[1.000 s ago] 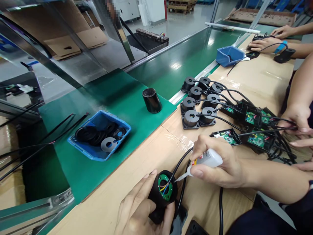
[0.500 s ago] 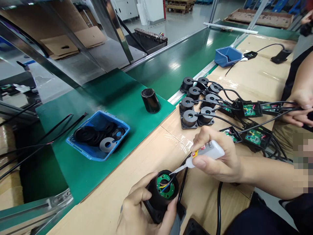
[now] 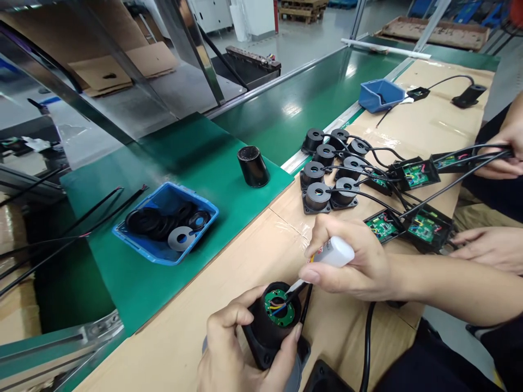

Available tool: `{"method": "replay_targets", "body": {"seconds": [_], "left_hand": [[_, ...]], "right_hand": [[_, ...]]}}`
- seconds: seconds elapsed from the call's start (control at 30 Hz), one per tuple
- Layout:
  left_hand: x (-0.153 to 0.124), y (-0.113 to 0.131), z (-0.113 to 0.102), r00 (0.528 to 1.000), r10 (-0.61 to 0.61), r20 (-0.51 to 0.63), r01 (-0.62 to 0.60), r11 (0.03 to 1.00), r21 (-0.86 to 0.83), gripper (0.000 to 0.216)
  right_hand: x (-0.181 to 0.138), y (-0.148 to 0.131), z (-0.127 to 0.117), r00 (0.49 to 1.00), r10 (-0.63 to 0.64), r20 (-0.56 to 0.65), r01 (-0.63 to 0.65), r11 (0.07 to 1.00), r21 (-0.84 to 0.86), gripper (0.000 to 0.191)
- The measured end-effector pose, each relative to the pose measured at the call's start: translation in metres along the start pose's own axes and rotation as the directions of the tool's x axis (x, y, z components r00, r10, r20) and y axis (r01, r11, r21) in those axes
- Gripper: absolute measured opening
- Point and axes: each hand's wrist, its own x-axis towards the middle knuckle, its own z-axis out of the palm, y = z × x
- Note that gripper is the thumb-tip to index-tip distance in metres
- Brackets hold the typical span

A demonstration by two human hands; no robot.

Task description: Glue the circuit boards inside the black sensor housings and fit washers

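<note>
My left hand grips a black cylindrical housing near the bench's front edge. A round green circuit board with coloured wires shows in its open top. My right hand holds a small white glue bottle. The bottle's thin nozzle touches the board's upper right edge. A black cable runs from the housing down past my right wrist.
Several black housings wired to open boxes with green boards lie on the cardboard-covered bench. A blue tray of black rings and a black cup sit on the green mat. A co-worker's hands handle cables at right.
My right hand has shifted left and brought the nozzle onto the green board. The co-worker has pulled the cables and boxes further right, and one hand now rests on the bench.
</note>
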Motion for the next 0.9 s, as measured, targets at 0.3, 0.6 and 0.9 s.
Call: {"method": "replay_targets", "body": {"seconds": [0.3,0.6,0.9], "left_hand": [[0.0019,0.0017,-0.0002,1.000,0.028,-0.010,-0.028,0.999,0.028,0.047],[0.0020,-0.0022,0.0000,1.000,0.016,0.004,-0.016,1.000,-0.018,0.047],[0.0036,-0.0024,-0.0016,1.000,0.002,0.011,-0.002,1.000,-0.020,0.047]], "right_hand": [[-0.0015,-0.0010,-0.0029,1.000,0.012,0.011,-0.012,0.999,-0.031,0.028],[0.0012,-0.0002,-0.0056,0.998,-0.045,0.035,0.050,0.990,-0.129,0.028],[0.0037,0.0008,-0.0035,0.996,-0.070,0.048,0.075,0.991,-0.112,0.027]]}}
